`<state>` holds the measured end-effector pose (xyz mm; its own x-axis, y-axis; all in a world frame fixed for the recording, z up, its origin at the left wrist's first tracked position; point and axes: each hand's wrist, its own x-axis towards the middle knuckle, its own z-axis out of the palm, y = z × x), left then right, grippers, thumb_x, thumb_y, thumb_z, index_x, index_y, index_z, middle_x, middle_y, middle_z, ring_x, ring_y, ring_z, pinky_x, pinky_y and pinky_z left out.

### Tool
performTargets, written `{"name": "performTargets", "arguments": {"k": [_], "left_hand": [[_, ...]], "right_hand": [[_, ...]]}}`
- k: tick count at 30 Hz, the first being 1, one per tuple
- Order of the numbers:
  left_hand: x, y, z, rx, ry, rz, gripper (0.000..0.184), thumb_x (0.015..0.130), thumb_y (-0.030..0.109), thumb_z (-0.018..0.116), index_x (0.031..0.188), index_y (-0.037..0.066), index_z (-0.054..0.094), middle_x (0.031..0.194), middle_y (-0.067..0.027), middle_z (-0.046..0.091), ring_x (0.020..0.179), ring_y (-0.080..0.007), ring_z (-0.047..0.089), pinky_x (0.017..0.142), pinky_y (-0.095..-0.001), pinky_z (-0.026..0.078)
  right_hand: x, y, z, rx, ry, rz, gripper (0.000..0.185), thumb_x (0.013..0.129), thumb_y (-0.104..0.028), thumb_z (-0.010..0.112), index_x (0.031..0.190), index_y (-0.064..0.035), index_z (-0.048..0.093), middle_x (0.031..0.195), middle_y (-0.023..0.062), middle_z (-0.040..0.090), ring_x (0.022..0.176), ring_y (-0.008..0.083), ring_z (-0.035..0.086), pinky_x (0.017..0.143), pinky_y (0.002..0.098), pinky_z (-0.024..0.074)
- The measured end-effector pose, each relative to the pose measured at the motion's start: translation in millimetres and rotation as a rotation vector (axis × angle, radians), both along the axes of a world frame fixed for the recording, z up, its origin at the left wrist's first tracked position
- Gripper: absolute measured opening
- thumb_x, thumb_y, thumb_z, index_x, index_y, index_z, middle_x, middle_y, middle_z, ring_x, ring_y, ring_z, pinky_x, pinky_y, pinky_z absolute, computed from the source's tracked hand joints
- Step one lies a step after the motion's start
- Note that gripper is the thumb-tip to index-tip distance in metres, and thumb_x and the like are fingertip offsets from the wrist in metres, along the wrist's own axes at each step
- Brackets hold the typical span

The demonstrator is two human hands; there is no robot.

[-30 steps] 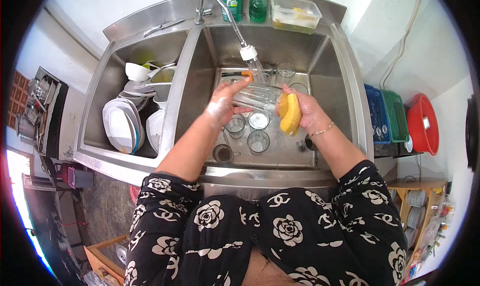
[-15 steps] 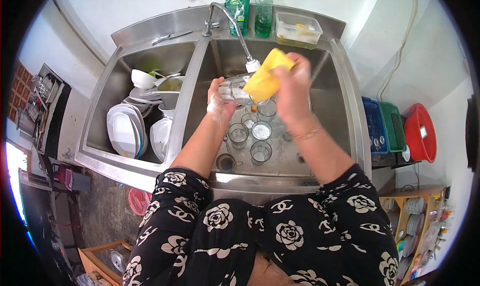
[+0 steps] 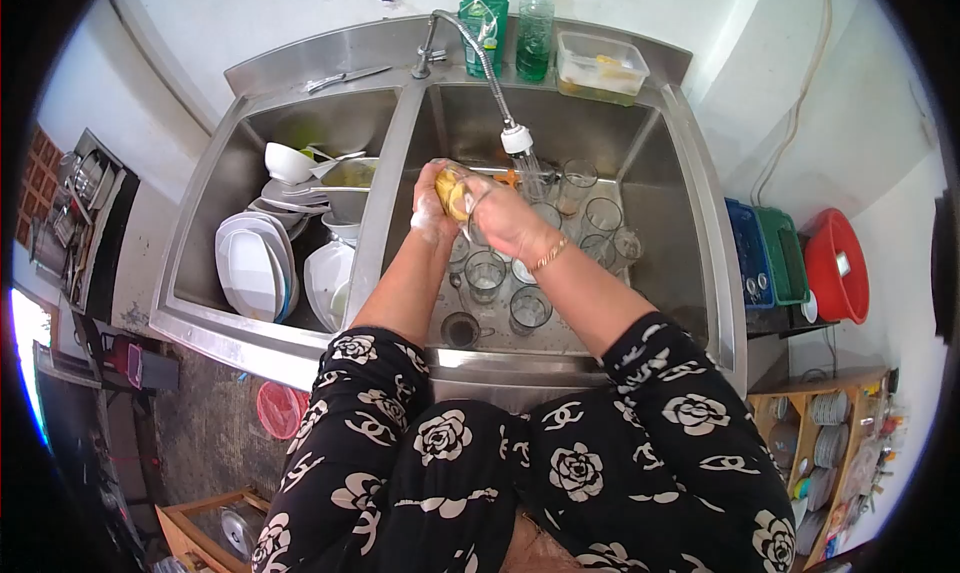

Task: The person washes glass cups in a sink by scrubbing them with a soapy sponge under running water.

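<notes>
My left hand (image 3: 428,211), with suds on the wrist, is wrapped round a clear drinking glass (image 3: 474,185) tilted over the right basin. The fingers of my right hand (image 3: 508,219) are pushed into the mouth of this glass, pressing a yellow cloth (image 3: 453,195) that shows through its side. Below and beyond my hands, several drinking glasses (image 3: 529,311) stand on the basin floor. A dark-looking mug (image 3: 460,330) sits near the front. Water runs from the white tap head (image 3: 516,139) just past my right hand.
White plates (image 3: 248,273), bowls and utensils fill the left basin. Along the back ledge are a knife (image 3: 350,78), a green pouch (image 3: 485,35), a bottle of green liquid (image 3: 535,33) and a plastic tub (image 3: 602,68). Colored baskets (image 3: 778,253) and a red basin (image 3: 838,266) stand right.
My right hand has moved down and left, and the yellow cloth has gone from outside the glass to inside it. Water now flows from the tap.
</notes>
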<state>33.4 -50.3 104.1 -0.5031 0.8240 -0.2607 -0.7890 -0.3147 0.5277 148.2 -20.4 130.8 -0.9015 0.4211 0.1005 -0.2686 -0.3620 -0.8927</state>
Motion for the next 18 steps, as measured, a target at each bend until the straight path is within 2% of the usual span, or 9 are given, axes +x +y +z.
{"name": "performTargets", "arguments": {"k": [3,4,7,8,9,11,14,17,18], "left_hand": [[-4,5,0,0.142,-0.119,-0.057,0.016,0.078,0.022,0.059,0.081,0.007,0.055,0.069,-0.0067,0.058,0.063,-0.0241,0.058,0.066,-0.0386,0.052],[-1,3,1,0.092,-0.116,-0.032,0.017,0.079,0.023,0.059,0.081,0.007,0.055,0.073,-0.0080,0.059,0.064,-0.0248,0.058,0.066,-0.0393,0.053],[-7,8,-17,0.011,0.000,-0.174,0.017,0.078,0.021,0.060,0.084,0.005,0.055,0.079,-0.0108,0.059,0.067,-0.0256,0.059,0.067,-0.0408,0.053],[-5,14,-31,-0.119,0.154,-0.134,0.022,0.078,0.024,0.062,0.087,0.004,0.056,0.080,-0.0131,0.061,0.075,-0.0285,0.061,0.072,-0.0439,0.053],[4,20,-32,-0.321,0.141,0.025,0.020,0.077,0.021,0.061,0.087,0.004,0.056,0.079,-0.0122,0.059,0.074,-0.0280,0.060,0.072,-0.0435,0.053],[10,22,-35,-0.354,0.131,0.034,0.021,0.077,0.022,0.059,0.086,0.003,0.056,0.079,-0.0128,0.059,0.072,-0.0288,0.060,0.071,-0.0441,0.053],[10,11,-15,-0.080,-0.091,-0.108,0.024,0.076,0.023,0.059,0.087,0.003,0.054,0.079,-0.0136,0.058,0.073,-0.0304,0.060,0.070,-0.0455,0.053],[-8,11,-9,-0.057,-0.080,-0.041,0.027,0.075,0.025,0.060,0.089,0.003,0.053,0.080,-0.0142,0.059,0.073,-0.0321,0.060,0.070,-0.0468,0.053],[-7,8,-7,-0.097,-0.061,-0.036,0.026,0.075,0.024,0.060,0.089,0.003,0.052,0.078,-0.0136,0.057,0.070,-0.0317,0.059,0.069,-0.0468,0.053]], "right_hand": [[-2,-2,-2,-0.233,0.111,-0.078,0.043,0.087,0.001,0.052,0.129,0.0008,0.047,0.119,0.0072,0.055,0.109,0.0128,0.051,0.093,0.0258,0.0412],[-2,-10,-1,-0.162,-0.025,-0.194,0.045,0.085,0.003,0.050,0.130,0.0014,0.046,0.125,0.0132,0.052,0.114,0.0216,0.052,0.098,0.0308,0.0406],[9,-6,-19,1.384,-0.064,-0.565,0.046,0.082,0.003,0.048,0.128,0.0018,0.046,0.128,0.0201,0.049,0.117,0.0322,0.050,0.102,0.0368,0.0388],[16,0,-37,1.475,-0.185,-0.536,0.043,0.081,0.002,0.048,0.124,0.0018,0.048,0.125,0.0242,0.049,0.119,0.0379,0.047,0.102,0.0411,0.0389],[21,-1,-35,1.494,-0.197,-0.507,0.042,0.081,0.002,0.049,0.123,0.0017,0.048,0.124,0.0235,0.050,0.117,0.0369,0.049,0.099,0.0407,0.0404],[29,2,-31,1.541,-0.225,-0.443,0.038,0.082,0.001,0.050,0.120,0.0017,0.049,0.121,0.0222,0.053,0.112,0.0350,0.052,0.095,0.0399,0.0435],[23,-10,-1,0.960,-0.549,-0.394,0.036,0.083,0.001,0.051,0.118,0.0030,0.049,0.114,0.0213,0.056,0.102,0.0339,0.057,0.088,0.0381,0.0461],[21,-29,8,-0.110,-0.277,-0.478,0.034,0.082,-0.001,0.053,0.116,0.0034,0.051,0.111,0.0201,0.057,0.093,0.0329,0.058,0.081,0.0360,0.0463],[17,-32,2,0.111,-0.264,-0.587,0.027,0.080,-0.003,0.055,0.107,0.0020,0.053,0.101,0.0178,0.056,0.089,0.0317,0.057,0.077,0.0377,0.0455]]}}
